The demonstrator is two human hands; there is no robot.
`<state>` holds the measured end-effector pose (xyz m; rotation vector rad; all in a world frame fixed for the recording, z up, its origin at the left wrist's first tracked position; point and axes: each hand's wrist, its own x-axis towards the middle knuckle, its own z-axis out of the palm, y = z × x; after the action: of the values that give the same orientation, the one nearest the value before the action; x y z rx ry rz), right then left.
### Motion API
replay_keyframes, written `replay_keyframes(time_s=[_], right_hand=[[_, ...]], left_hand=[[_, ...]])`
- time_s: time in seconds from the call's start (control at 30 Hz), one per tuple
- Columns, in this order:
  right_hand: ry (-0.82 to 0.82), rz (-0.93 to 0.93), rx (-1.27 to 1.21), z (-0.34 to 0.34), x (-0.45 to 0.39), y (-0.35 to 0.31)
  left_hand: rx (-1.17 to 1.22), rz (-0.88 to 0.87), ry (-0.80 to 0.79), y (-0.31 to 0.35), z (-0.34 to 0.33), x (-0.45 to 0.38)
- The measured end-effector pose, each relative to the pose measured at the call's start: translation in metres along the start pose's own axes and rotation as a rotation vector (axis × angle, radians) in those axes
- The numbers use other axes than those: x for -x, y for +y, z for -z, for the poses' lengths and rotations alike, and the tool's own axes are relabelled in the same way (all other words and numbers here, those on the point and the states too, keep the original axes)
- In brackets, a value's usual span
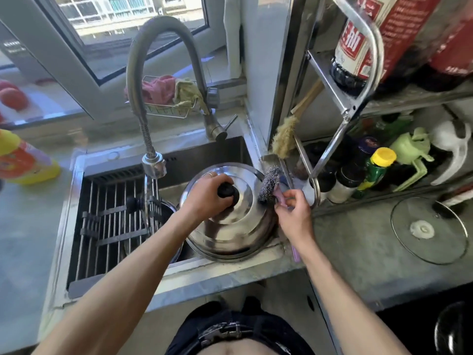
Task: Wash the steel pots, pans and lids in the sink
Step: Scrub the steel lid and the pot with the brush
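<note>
Bottle (354,51) label: Chinese chars, partly legible.

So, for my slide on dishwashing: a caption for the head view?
Left hand grips the steel lid by its knob while right hand holds a steel-wool scrubber to it.

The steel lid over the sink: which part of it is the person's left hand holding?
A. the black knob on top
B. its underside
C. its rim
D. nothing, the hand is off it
A: the left hand has its fingers curled round the black knob at the top of the steel lid.
</note>
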<state>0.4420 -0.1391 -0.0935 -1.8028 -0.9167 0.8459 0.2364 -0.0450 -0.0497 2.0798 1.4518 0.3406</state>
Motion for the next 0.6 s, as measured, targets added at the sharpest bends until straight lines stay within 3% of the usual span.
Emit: replay_keyframes(time_s=[0.47, 0.6], right_hand=[[0.057, -0.026, 0.161, -0.019, 0.062, -0.01], [0.111, 0.186, 0.392, -0.003, 0.081, -0.02]], left_hand=[[0.107, -0.018, 0.024, -0.007, -0.03, 0.059], [0.147, -0.087, 0.127, -0.016, -0.044, 0.072]])
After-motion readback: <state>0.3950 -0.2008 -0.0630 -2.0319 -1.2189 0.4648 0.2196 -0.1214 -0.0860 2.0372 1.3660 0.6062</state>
